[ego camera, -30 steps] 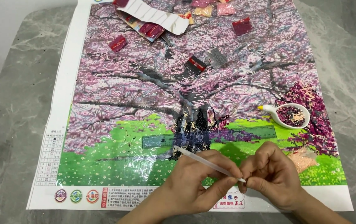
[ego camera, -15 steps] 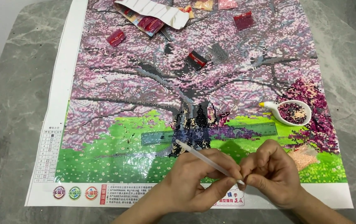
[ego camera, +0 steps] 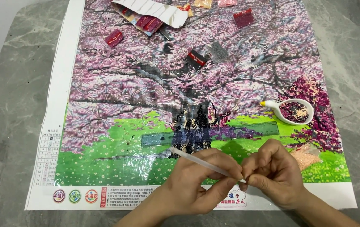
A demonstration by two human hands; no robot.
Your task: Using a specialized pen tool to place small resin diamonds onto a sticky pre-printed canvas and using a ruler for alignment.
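Observation:
My left hand (ego camera: 196, 185) grips a thin white applicator pen (ego camera: 196, 160) that slants up to the left over the canvas. My right hand (ego camera: 274, 172) meets it at the pen's lower tip, fingers pinched closed around that tip. Both hands hover over the bottom edge of a large bead-mosaic canvas (ego camera: 117, 109) showing a pink blossom tree on green grass. A clear ruler (ego camera: 243, 131) lies across the trunk just above my hands. A small white tray (ego camera: 291, 111) with dark red and peach beads sits to the upper right.
Small bead bags (ego camera: 113, 38) in red, another dark one (ego camera: 196, 59) and a white paper strip (ego camera: 154, 10) lie near the canvas top. A peach bead bag (ego camera: 306, 157) rests right of my right hand. The canvas lies on a grey marble table (ego camera: 16, 126).
The view has crept slightly upward and the pen's upper end has dipped a little left. My hands keep the same pinch at the pen tip.

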